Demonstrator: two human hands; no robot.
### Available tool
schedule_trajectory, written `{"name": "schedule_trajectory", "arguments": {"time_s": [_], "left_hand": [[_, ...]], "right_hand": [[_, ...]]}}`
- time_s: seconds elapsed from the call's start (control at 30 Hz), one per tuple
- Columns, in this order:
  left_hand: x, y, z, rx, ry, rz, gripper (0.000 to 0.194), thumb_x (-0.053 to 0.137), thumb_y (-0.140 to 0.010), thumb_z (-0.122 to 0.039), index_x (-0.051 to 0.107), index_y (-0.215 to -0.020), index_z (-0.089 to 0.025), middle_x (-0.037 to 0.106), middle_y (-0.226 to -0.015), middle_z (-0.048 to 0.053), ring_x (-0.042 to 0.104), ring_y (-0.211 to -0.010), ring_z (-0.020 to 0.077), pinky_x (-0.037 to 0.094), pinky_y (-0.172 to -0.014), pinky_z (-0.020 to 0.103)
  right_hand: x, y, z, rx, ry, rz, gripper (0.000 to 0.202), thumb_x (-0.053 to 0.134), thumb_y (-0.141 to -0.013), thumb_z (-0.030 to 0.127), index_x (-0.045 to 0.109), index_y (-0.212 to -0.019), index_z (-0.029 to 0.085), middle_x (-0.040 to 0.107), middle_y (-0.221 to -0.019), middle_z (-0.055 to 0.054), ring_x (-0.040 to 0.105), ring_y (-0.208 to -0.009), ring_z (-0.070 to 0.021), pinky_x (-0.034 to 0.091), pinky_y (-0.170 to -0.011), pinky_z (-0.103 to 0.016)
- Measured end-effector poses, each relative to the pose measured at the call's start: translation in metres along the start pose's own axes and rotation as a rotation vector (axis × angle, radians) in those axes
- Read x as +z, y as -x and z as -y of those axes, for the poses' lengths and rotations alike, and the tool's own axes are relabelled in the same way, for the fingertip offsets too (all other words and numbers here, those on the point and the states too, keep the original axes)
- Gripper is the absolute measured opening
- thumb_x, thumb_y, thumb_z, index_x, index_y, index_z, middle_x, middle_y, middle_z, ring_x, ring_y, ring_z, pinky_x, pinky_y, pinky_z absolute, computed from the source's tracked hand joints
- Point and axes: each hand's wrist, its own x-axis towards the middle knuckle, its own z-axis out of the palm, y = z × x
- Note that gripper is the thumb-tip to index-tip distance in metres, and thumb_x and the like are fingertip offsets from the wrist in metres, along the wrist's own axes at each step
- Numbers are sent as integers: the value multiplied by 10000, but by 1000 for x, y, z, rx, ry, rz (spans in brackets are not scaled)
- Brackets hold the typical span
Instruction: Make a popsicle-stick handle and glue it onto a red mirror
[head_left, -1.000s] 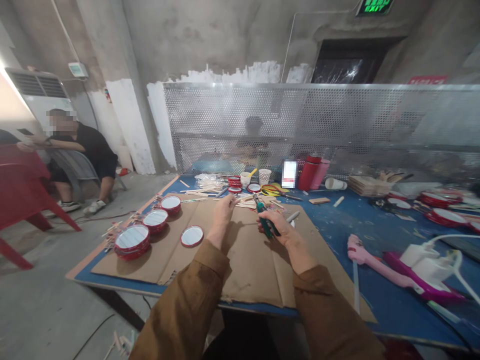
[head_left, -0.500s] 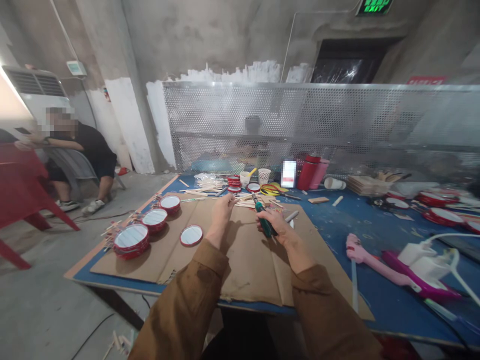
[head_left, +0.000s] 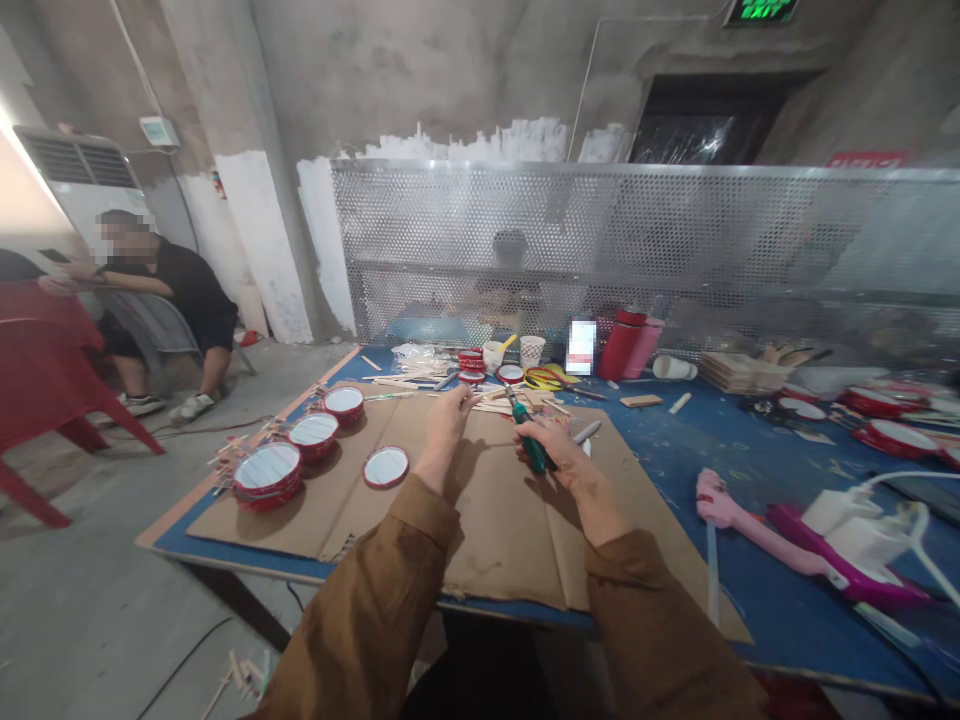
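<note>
My right hand is wrapped round a green-and-black hand tool with a slim metal tip that points up and away from me. Its exact kind is unclear. My left hand is closed in a pinch left of the tool's tip, a gap apart from it; what sits between its fingertips is too small to make out. Both hands are over a cardboard sheet. A single small red-rimmed drum lies on the cardboard left of my left hand. Further left stand larger red-rimmed drums in a row.
Beyond the hands lie thin wooden sticks, paper cups, yellow-handled scissors, a lit phone and a red bottle. At right are a pink hand-shaped stick and white plugs. A person sits at far left.
The whole view has shifted slightly to the left, so things appear a little further right. Both hands keep almost the same pose and grip.
</note>
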Motion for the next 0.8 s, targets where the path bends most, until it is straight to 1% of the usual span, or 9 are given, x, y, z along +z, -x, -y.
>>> {"name": "schedule_trajectory", "arguments": {"time_s": [0.27, 0.43, 0.57, 0.8], "left_hand": [[3, 1, -3, 6, 31, -14, 243, 596, -898, -235, 521, -671, -194, 543, -672, -24, 419, -651, 130, 268, -626, 250], [9, -2, 2, 16, 85, -37, 261, 598, -886, -245, 507, -647, -192, 509, -639, -36, 413, -645, 126, 279, -628, 243], [13, -4, 7, 36, 133, -50, 240, 605, -872, -230, 522, -651, -187, 518, -639, -39, 427, -644, 118, 291, -634, 236], [14, -5, 9, 34, 140, -57, 228, 596, -872, -239, 530, -660, -185, 523, -649, -32, 430, -662, 121, 305, -642, 232]], "right_hand": [[1, 1, 1, -14, -30, -7, 184, 725, -678, 261, 558, -727, 201, 623, -659, 24, 588, -513, -102, 483, -476, -209], [2, 3, 3, 11, -58, -24, 185, 730, -671, 250, 564, -732, 198, 633, -656, 20, 591, -513, -100, 496, -477, -204], [2, 4, 4, 35, -49, -39, 170, 726, -693, 246, 575, -752, 195, 645, -660, 15, 600, -520, -103, 507, -482, -206], [1, 3, 3, 12, -16, -25, 177, 720, -697, 256, 562, -753, 202, 638, -659, 21, 595, -504, -104, 494, -477, -214]]}}
